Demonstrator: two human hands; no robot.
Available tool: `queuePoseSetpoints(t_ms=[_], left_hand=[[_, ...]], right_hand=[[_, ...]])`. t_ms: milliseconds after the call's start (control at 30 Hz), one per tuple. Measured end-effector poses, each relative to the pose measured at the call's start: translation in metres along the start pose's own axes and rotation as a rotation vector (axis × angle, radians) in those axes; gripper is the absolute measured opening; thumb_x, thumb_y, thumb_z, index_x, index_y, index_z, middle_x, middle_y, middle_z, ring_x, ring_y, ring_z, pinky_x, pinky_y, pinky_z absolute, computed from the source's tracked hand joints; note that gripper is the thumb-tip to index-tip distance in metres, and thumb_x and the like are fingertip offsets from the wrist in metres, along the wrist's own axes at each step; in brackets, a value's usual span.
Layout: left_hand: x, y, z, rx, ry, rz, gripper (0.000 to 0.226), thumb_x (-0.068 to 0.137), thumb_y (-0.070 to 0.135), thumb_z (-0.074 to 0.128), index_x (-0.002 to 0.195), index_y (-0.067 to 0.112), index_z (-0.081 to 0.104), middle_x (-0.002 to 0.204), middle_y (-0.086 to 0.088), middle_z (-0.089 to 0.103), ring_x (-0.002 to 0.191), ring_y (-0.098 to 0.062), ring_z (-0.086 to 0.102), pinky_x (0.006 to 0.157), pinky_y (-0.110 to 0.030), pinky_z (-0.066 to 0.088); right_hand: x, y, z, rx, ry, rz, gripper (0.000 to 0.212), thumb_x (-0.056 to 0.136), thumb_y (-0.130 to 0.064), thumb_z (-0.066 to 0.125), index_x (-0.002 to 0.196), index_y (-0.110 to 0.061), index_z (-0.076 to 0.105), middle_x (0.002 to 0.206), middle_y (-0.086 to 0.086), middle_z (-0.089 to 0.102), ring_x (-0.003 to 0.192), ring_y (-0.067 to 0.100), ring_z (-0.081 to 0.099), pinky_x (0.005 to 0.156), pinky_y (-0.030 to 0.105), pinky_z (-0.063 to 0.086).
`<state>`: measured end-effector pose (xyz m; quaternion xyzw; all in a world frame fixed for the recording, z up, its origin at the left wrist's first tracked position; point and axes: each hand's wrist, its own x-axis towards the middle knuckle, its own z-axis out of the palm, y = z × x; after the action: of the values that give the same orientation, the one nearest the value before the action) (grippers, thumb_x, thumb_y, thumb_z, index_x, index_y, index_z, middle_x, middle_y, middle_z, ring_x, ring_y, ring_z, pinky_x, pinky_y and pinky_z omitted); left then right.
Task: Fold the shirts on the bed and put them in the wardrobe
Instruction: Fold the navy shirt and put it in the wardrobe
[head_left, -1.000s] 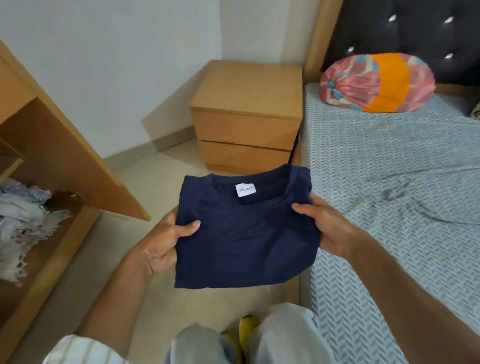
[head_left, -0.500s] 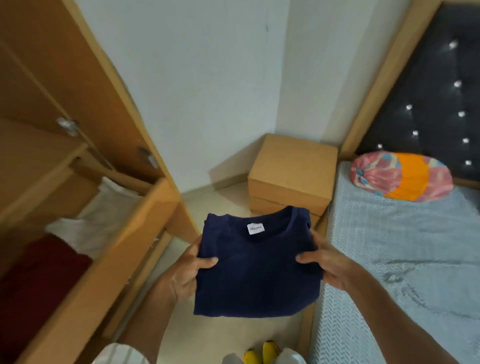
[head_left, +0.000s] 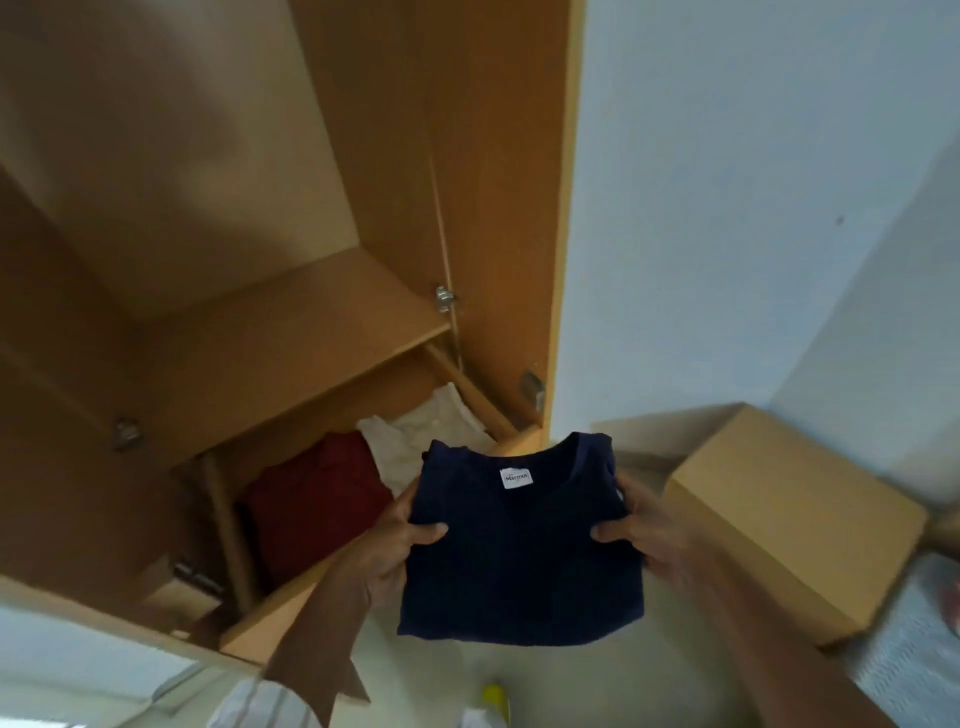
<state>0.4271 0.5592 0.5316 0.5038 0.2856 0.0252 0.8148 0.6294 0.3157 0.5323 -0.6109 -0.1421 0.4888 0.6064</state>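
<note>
Folded navy shirt (head_left: 519, 545) held in the air between both hands, in front of the open wardrobe (head_left: 322, 332). Left hand (head_left: 395, 551) and right hand (head_left: 641, 535) each grip one side edge (thumb on top, fingers hidden beneath). Inside the wardrobe compartment lie a dark red garment (head_left: 317, 504) and a white garment (head_left: 431, 431); a wooden nightstand (head_left: 795, 514) stands at right.

Folded navy shirt (head_left: 519, 545) held flat in the air, white neck label up, left hand (head_left: 400, 545) gripping one edge, right hand (head_left: 644, 535) the other, thumbs on top. Behind, open wardrobe (head_left: 291, 332) with a dark red garment (head_left: 317, 499) beside a white one (head_left: 421, 431) under a shelf. At right, wooden nightstand (head_left: 789, 519) by patterned bedsheet (head_left: 909, 649).
</note>
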Motion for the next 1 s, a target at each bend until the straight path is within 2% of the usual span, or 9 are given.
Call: queuePoseSetpoints(t_ms=[133, 233, 433, 567, 633, 700, 833, 933, 1000], left_hand=[[0.019, 0.019, -0.035, -0.059, 0.117, 0.044, 0.063, 0.086, -0.016, 0.057, 0.136, 0.022, 0.053, 0.129, -0.013, 0.065, 0.115, -0.033, 0.064, 0.087, -0.047, 0.056], [0.046, 0.038, -0.063, -0.104, 0.202, 0.069, 0.061, 0.087, -0.013, 0.056, 0.135, 0.025, 0.055, 0.127, -0.011, 0.066, 0.113, -0.031, 0.066, 0.084, -0.044, 0.056], [0.113, 0.072, -0.123, -0.118, 0.296, 0.024, 0.060, 0.096, -0.007, 0.053, 0.139, 0.035, 0.050, 0.130, -0.006, 0.065, 0.116, -0.029, 0.064, 0.091, -0.051, 0.053], [0.151, 0.079, -0.157, -0.031, 0.397, -0.038, 0.057, 0.098, -0.003, 0.051, 0.118, 0.050, 0.057, 0.131, 0.003, 0.063, 0.121, -0.021, 0.058, 0.105, -0.053, 0.045], [0.166, 0.076, -0.172, -0.037, 0.435, -0.066, 0.059, 0.098, 0.000, 0.053, 0.113, 0.056, 0.056, 0.131, 0.007, 0.061, 0.123, -0.018, 0.056, 0.106, -0.052, 0.044], [0.175, 0.065, -0.182, -0.044, 0.428, -0.142, 0.054, 0.096, 0.009, 0.061, 0.121, 0.056, 0.051, 0.134, 0.007, 0.058, 0.124, -0.020, 0.054, 0.099, -0.056, 0.049], [0.178, 0.033, -0.183, 0.065, 0.398, -0.410, 0.081, 0.090, 0.014, 0.070, 0.149, 0.042, 0.022, 0.151, 0.000, 0.037, 0.135, -0.036, 0.041, 0.070, -0.060, 0.058], [0.181, 0.023, -0.179, 0.079, 0.461, -0.424, 0.089, 0.092, 0.003, 0.066, 0.152, 0.038, 0.010, 0.154, -0.004, 0.031, 0.136, -0.036, 0.041, 0.062, -0.050, 0.060], [0.185, 0.021, -0.178, 0.086, 0.469, -0.405, 0.090, 0.091, -0.001, 0.064, 0.150, 0.041, 0.011, 0.154, -0.004, 0.031, 0.135, -0.035, 0.042, 0.058, -0.046, 0.060]], right_hand=[[0.076, -0.023, 0.021, -0.163, -0.029, -0.008, 0.081, 0.069, 0.023, 0.061, 0.136, -0.021, 0.053, 0.123, 0.014, 0.068, 0.113, 0.034, 0.065, 0.096, 0.054, 0.052], [0.139, -0.050, 0.041, -0.348, -0.031, 0.000, 0.083, 0.064, 0.007, 0.065, 0.136, -0.030, 0.052, 0.122, 0.004, 0.068, 0.113, 0.027, 0.064, 0.099, 0.051, 0.051], [0.270, -0.087, 0.082, -0.583, -0.089, -0.070, 0.086, 0.080, 0.015, 0.062, 0.150, -0.027, 0.037, 0.138, -0.006, 0.053, 0.126, 0.017, 0.051, 0.105, 0.039, 0.047], [0.341, -0.088, 0.100, -0.681, -0.123, -0.087, 0.078, 0.086, 0.021, 0.053, 0.151, -0.016, 0.033, 0.134, -0.009, 0.042, 0.128, 0.010, 0.042, 0.088, 0.014, 0.048], [0.370, -0.077, 0.103, -0.735, -0.093, -0.092, 0.077, 0.084, 0.021, 0.054, 0.149, -0.018, 0.038, 0.137, -0.008, 0.045, 0.135, 0.019, 0.045, 0.098, 0.024, 0.049], [0.386, -0.058, 0.094, -0.803, -0.080, -0.091, 0.075, 0.085, 0.013, 0.057, 0.148, -0.023, 0.039, 0.139, -0.005, 0.049, 0.134, 0.024, 0.048, 0.106, 0.037, 0.046], [0.391, -0.031, 0.083, -1.124, 0.002, 0.034, 0.074, 0.087, -0.015, 0.058, 0.151, -0.033, 0.026, 0.126, 0.011, 0.061, 0.103, 0.029, 0.064, 0.086, 0.043, 0.056], [0.387, -0.023, 0.094, -1.340, -0.032, -0.015, 0.081, 0.093, -0.023, 0.054, 0.155, -0.036, 0.005, 0.114, 0.008, 0.064, 0.079, 0.020, 0.064, 0.062, 0.031, 0.053], [0.385, -0.013, 0.099, -1.546, -0.021, -0.046, 0.091, 0.093, -0.021, 0.058, 0.155, -0.034, -0.007, 0.120, 0.011, 0.062, 0.088, 0.026, 0.067, 0.070, 0.037, 0.056]])
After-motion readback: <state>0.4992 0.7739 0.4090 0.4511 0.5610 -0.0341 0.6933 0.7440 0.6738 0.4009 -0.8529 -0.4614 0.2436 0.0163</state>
